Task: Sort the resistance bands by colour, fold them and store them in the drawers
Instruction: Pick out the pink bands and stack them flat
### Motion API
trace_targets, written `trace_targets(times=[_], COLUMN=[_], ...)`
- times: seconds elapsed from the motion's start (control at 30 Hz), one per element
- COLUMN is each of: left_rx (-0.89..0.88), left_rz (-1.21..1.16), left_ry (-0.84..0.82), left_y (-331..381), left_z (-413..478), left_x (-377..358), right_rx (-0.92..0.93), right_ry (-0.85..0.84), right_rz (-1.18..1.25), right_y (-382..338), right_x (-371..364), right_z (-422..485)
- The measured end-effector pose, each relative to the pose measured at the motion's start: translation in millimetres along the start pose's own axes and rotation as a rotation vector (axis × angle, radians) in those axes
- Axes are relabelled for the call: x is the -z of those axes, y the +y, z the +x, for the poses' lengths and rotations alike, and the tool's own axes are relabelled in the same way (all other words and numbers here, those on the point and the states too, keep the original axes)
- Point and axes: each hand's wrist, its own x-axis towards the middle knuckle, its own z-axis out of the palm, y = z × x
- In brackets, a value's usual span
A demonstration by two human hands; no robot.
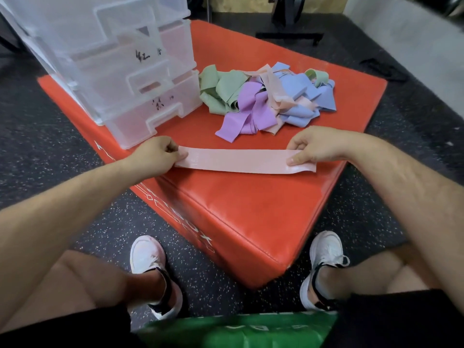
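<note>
A pink resistance band point(238, 160) lies stretched flat across the near part of the red padded box point(251, 217). My left hand point(155, 156) pinches its left end. My right hand point(313, 146) pinches it close to the right end, thumb on top, with a short tail sticking out past the hand. Behind the band lies a tangled pile of bands point(268, 99) in green, purple, pink and blue. A clear plastic drawer unit point(120, 71) stands at the box's back left, with handwritten marks on two drawer fronts; the drawers look closed.
The red box sits on dark speckled rubber floor point(62, 136). My two feet in white shoes point(148, 257) rest on either side of its near corner. A green surface point(238, 330) lies under me. A black stand base point(288, 33) is at the back.
</note>
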Motion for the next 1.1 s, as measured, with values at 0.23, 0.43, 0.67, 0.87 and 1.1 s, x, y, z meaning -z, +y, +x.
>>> trace_targets(times=[0.23,0.43,0.67,0.87,1.1], left_rx=[-0.028,-0.121,-0.269,-0.438,-0.626], left_rz=[0.022,0.001,0.243,0.235,0.124], left_ry=[0.030,0.098,0.046,0.164,0.086], left_y=[-3,-10,-5,44,123], left_z=[1,-2,0,11,50], left_x=[-12,-18,-20,-12,-36], right_rx=[-0.048,0.022,0.004,0.030,0.107], right_ry=[0.183,0.318,0.327,0.354,0.438], right_rz=[0.063,-0.048,-0.166,-0.257,-0.273], right_y=[28,35,38,10,-16], right_x=[-13,-28,-29,-10,27], right_z=[-1,-7,-13,-2,33])
